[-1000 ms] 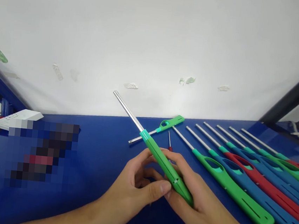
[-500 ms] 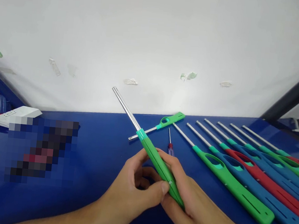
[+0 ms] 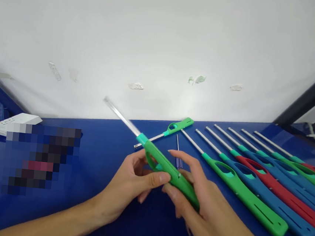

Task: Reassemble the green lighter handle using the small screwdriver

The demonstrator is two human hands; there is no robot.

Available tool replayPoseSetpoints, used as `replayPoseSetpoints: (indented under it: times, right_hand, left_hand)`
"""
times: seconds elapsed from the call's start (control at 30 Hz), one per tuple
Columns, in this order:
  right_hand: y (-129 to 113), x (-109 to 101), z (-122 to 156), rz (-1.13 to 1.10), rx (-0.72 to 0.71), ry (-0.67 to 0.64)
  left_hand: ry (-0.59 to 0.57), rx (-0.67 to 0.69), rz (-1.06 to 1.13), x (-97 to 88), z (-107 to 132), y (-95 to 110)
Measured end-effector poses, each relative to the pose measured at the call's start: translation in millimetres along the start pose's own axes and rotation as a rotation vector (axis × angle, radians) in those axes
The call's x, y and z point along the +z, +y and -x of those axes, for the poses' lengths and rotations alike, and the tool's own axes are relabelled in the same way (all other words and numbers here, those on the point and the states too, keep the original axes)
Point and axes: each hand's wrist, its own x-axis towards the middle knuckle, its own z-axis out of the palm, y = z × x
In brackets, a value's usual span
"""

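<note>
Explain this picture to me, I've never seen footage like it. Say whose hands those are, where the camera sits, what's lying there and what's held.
There is no machine here: the one camera sits on a person's head and looks down at their own bare hands. The left hand and right hand together hold a green lighter with a long metal nozzle pointing up and to the left, each grip closed on its handle. On the blue table lie a row of lighters in green, blue and red, a second green lighter farther back, a small screwdriver and a white box at the left.
</note>
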Motion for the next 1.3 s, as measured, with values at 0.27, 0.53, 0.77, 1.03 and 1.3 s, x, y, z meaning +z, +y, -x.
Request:
replayPoseSetpoints:
  times: [0.27,0.53,0.77,1.03,1.3]
  right_hand:
    - [-9.2,-8.5,-4.8,0.154,-0.207,0.007]
    - [-2.4,-14.1,1.1,0.283,-0.396,0.011]
    - [3.8,-11.1,6.2,0.309,-0.36,0.079]
    - [-10.4,-9.8,0.9,0.131,-0.3,-0.014]
    - [-4.1,-10.9,4.1,-0.059,-0.039,-0.124]
  left_hand:
    - [0.025,0.045,-0.021,-2.1,-2.6,2.7]
    - [-0.042,0.16,-0.083,-3.8,4.2,6.8]
    - [-0.017,0.141,-0.088,1.2,16.2,13.3]
    - [-0.046,0.056,-0.027,-0.3,5.4,17.8]
    - [0.045,0.028,0.104,3.0,7.3,14.8]
